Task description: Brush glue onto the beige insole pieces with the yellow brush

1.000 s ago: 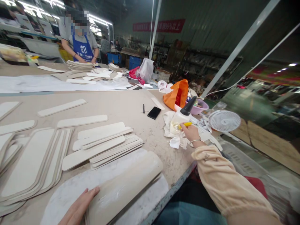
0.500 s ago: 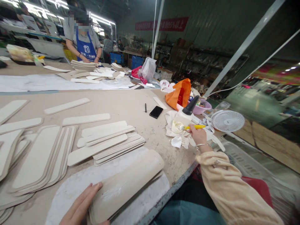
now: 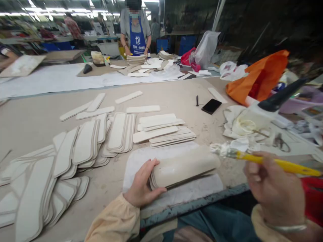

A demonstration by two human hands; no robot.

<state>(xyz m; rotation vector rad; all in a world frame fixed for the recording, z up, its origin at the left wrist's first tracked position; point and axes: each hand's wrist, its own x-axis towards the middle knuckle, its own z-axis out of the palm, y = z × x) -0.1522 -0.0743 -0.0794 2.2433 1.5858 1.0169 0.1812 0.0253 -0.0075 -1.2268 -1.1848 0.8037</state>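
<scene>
My left hand (image 3: 145, 183) grips the near left end of a stack of cream, rounded panels (image 3: 186, 166), fingers on the far side and thumb on the near side. The top panel has a wet sheen, and the stack rests on a white sheet (image 3: 209, 183). In my right hand (image 3: 275, 188) is a brush with a yellow handle (image 3: 282, 164). Its bristles, coated in thick white paste, point left and hover by the stack's right end. Behind the brush, a white plastic container with a black handle (image 3: 259, 116) lies on its side, its opening smeared with paste.
Loose strips and piles of cream panels (image 3: 84, 143) cover the left of the table. A phone (image 3: 211, 106) and a small dark tool (image 3: 197, 101) lie beyond my stack. An orange bag (image 3: 262, 77) stands at right. Across the table, a person in a blue apron (image 3: 137, 40) handles panels.
My right hand has brought the brush from the white container back toward the stack. The view has swung right-to-left, showing more of the left piles. My left hand stays at the stack's end.
</scene>
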